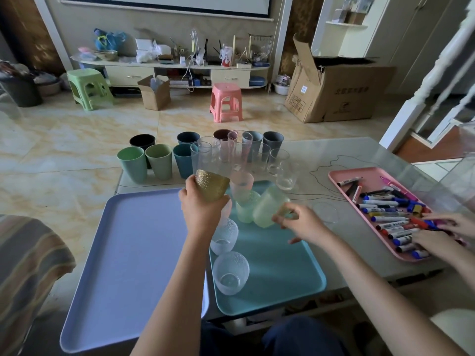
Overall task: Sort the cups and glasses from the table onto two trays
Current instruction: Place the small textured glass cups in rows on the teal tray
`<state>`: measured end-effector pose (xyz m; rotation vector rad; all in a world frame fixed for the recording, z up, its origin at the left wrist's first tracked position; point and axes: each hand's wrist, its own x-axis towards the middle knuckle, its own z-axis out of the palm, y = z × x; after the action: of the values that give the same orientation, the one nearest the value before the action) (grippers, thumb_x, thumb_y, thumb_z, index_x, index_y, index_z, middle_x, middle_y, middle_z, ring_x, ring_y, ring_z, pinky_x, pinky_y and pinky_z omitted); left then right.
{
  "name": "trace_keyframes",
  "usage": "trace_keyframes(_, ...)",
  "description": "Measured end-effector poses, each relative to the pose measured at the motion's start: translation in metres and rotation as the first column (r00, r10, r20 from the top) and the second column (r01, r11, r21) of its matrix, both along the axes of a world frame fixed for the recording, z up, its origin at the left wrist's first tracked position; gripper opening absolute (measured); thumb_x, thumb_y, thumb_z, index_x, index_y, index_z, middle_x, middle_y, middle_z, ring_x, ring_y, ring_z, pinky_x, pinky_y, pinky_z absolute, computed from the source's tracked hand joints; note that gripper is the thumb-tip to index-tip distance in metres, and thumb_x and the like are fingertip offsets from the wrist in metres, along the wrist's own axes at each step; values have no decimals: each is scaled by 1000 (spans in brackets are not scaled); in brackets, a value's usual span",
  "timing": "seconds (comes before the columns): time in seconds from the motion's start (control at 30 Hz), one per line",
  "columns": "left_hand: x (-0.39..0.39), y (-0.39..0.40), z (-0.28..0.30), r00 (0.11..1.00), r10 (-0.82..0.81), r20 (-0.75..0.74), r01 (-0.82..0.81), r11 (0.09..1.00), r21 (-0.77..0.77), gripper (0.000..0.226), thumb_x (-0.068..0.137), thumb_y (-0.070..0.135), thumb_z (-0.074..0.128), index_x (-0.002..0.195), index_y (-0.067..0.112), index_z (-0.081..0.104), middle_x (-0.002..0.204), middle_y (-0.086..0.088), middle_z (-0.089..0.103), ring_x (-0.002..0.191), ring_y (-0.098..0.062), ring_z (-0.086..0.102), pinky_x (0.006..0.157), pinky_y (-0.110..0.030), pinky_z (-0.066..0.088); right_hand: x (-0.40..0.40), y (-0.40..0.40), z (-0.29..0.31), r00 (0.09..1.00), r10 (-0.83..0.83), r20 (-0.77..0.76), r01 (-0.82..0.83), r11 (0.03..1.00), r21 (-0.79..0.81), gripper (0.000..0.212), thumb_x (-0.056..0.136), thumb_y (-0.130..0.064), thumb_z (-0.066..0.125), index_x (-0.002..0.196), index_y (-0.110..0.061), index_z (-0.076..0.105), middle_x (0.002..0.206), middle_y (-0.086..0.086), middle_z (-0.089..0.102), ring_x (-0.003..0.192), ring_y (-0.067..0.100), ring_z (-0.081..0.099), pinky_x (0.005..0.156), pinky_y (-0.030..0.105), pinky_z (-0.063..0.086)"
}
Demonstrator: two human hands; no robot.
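Taking the teal tray [295, 286] as the landmark: to its left, edge to edge, lies the lilac tray [133, 253], with nothing on it yet. Beyond the lilac tray, at the table's far edge, stands a row of coloured cups [156, 160], none of them sorted. Over the teal tray's near-left corner region the left hand [203, 211] grips a gold glass [212, 186], lifted clear, fingers wrapped round its base. Below that hand, two clear dimpled glasses [228, 258] sit on the teal tray. At the tray's far end stand a pink and a green frosted glass, and the right hand [300, 222] pinches a pale green glass [270, 206] that is tilted there. Behind the tray a cluster of clear glasses [246, 152] waits on the table. I judge the sorting under halfway: some glasses placed, cups untouched.
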<state>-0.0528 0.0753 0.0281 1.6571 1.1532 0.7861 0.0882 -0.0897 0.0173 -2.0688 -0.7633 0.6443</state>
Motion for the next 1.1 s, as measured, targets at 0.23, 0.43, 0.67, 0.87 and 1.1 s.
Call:
trace_keyframes(0.23, -2, -9, 9, 993, 57, 105, -48, 995, -85, 81, 64, 26, 82, 134, 27, 40, 126, -10, 44, 116, -29, 46, 97, -38, 45, -23, 11, -50, 912, 262, 316, -142, 924, -354, 19, 82, -42, 66, 89, -25, 60, 100, -5, 53, 81, 14, 53, 73, 29, 41)
trace_keyframes(0.43, 2, -6, 5, 991, -82, 108, 87, 996, -36, 75, 60, 17, 83, 125, 21, 45, 116, -7, 54, 105, -24, 54, 87, -32, 46, -31, 19, -57, 857, 299, 420, -92, 890, -447, 32, 86, -46, 61, 104, -20, 58, 99, -4, 44, 85, 18, 51, 70, 29, 40)
trace_keyframes(0.67, 4, -10, 0, 975, -220, 19, 220, 975, -28, 71, 62, 9, 82, 122, 18, 46, 108, 6, 54, 97, -15, 49, 78, -25, 38, -18, 17, -45, 869, 405, 284, -208, 820, -533, 41, 79, -42, 69, 115, -30, 56, 139, 0, 43, 125, 17, 47, 95, 34, 40)
trace_keyframes(0.87, 4, -21, -9, 945, -293, -145, 297, 955, 6, 72, 60, 18, 85, 120, 17, 45, 111, 0, 57, 94, -18, 51, 78, -29, 44, -21, 17, 0, 921, 83, 380, -50, 994, -96, 30, 93, -19, 52, 122, -24, 53, 128, 6, 56, 96, 24, 60, 81, 30, 44)
trace_keyframes(1.1, 12, -50, -16, 887, -439, -141, 449, 892, 53, 71, 53, 35, 87, 113, 25, 50, 104, 5, 68, 99, -20, 64, 86, -41, 53, -48, 27, 26, 994, -8, 109, -3, 995, 101, 57, 81, -48, 66, 128, -24, 46, 114, -1, 57, 101, 14, 55, 83, 28, 48)
